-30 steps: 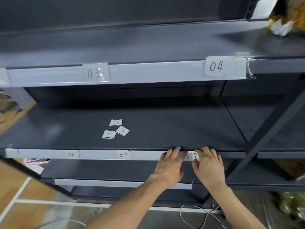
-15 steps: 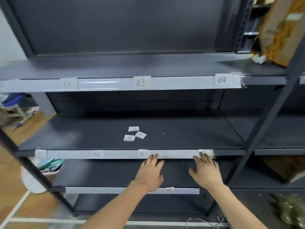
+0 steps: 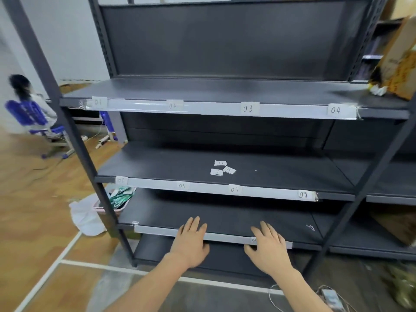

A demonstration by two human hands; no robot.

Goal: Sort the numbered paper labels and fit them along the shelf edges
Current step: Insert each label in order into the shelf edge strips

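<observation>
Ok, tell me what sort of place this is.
Probably a stockroom or shop being set up: dark metal shelving, handwritten numbered labels along its edges, and a cardboard box on the upper shelf.

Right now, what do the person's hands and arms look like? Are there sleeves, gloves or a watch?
The left hand and right hand wear no gloves. No sleeves show on either arm down to the frame edge. No watch or bracelet shows at either wrist. Rings: too blurred to tell.
</observation>
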